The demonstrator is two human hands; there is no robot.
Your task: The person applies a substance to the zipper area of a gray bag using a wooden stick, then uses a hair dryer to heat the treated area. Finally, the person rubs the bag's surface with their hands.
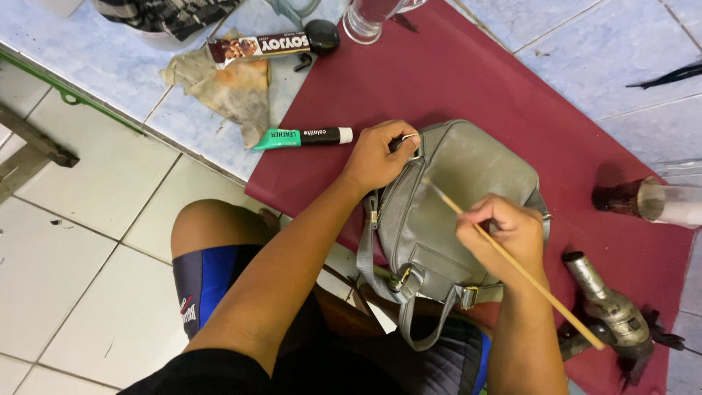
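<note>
While the left hand point(376, 157) pins the grey bag point(461, 197) by a closed grip on the metal ring at its top corner, the right hand point(504, 234) pinches a thin wooden brush point(512, 256). Its long axis slants from the grip up and leftward, bristle tip resting on the bag's face just beside the left hand; the handle trails down-right, towards the metal heat gun point(610, 314) on the red mat point(453, 73).
</note>
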